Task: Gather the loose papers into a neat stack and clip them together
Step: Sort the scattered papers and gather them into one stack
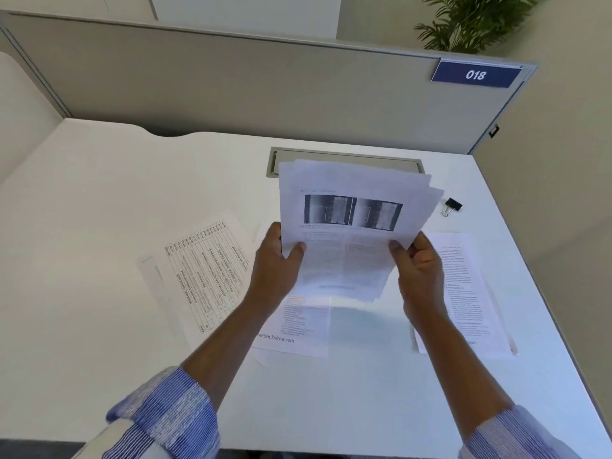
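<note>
Both hands, left hand [276, 260] and right hand [419, 263], are pinching a papers bundle [351, 207] above the desk [99, 326]; partition sign [476, 74] reading "018"; binder clip [451, 206] lying near the right edge.

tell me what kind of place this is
Most likely an office cubicle: a grey partition panel with a numbered plate reading 018, a white desk with a cable tray, and a binder clip.

Blue-and-white striped sleeves [169, 415], cuffs rolled back
</note>
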Demonstrator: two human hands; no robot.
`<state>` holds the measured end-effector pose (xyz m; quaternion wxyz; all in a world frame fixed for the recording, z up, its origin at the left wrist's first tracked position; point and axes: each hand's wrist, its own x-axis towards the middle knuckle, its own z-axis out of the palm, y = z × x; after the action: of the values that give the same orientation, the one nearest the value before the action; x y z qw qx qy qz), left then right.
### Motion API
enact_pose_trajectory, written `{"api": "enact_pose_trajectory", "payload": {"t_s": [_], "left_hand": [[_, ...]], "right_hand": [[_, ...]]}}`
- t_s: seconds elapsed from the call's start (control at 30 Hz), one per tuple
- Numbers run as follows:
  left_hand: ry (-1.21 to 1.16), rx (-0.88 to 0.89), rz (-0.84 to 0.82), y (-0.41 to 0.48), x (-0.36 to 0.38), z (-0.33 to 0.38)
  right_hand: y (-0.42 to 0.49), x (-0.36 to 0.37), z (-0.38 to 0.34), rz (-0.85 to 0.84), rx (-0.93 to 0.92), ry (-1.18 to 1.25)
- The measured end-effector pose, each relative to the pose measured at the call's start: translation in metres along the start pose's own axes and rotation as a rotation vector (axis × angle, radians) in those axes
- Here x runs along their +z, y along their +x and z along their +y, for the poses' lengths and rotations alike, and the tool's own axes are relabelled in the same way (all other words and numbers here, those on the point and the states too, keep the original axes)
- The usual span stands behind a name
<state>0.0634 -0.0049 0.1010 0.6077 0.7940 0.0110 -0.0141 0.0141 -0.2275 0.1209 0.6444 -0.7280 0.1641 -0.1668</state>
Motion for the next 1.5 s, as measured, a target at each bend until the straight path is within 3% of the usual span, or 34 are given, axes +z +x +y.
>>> {"api": "enact_pose_trajectory", "payload": {"t_s": [0.1,0.23,0.4,0.57,0.7,0.83,0.93,1.0,1.13,1.23,1.3,1.5], "left_hand": [[-0.024,0.037,-0.011,-0.005,0.004,-0.007],[0.023,-0.019,-0.046,-0.016,0.011,-0.027],[0.299,0.023,-0.057,-0.015,0.012,-0.047],[0.913,-0.043,-0.469,-0.044,0.017,-0.093],[1.041,-0.003,-0.533,-0.062,0.016,-0.116],[0.901,0.011,-0.412,-0.057,0.008,-0.117],[0.868,-0.021,-0.177,-0.043,-0.01,-0.119],[0.886,-0.085,0.004,-0.031,-0.031,-0.123],[0.933,-0.396,0.281,-0.004,-0.075,-0.131],[0.871,-0.666,0.35,0.012,-0.101,-0.134],[0.844,-0.744,0.377,0.017,-0.109,-0.136],[0.782,-0.834,0.396,0.035,-0.11,-0.131]], "right_hand": [[-0.011,0.003,0.006,-0.001,-0.013,-0.006],[-0.019,0.002,0.044,-0.06,0.037,-0.195],[0.003,-0.012,0.05,0.133,0.098,-0.289],[0.017,-0.041,0.08,0.148,0.287,-0.524],[0.011,-0.051,0.101,0.05,0.406,-0.64],[0.01,-0.049,0.108,0.05,0.456,-0.698],[0.008,-0.039,0.106,0.092,0.28,-0.889],[0.005,-0.026,0.104,0.084,0.069,-0.98],[-0.012,0.025,0.103,-0.22,-0.26,-0.9],[-0.031,0.077,0.097,-0.576,-0.223,-0.929],[-0.043,0.111,0.096,-0.757,-0.182,-1.015],[-0.063,0.155,0.102,-0.888,-0.161,-1.194]]}}
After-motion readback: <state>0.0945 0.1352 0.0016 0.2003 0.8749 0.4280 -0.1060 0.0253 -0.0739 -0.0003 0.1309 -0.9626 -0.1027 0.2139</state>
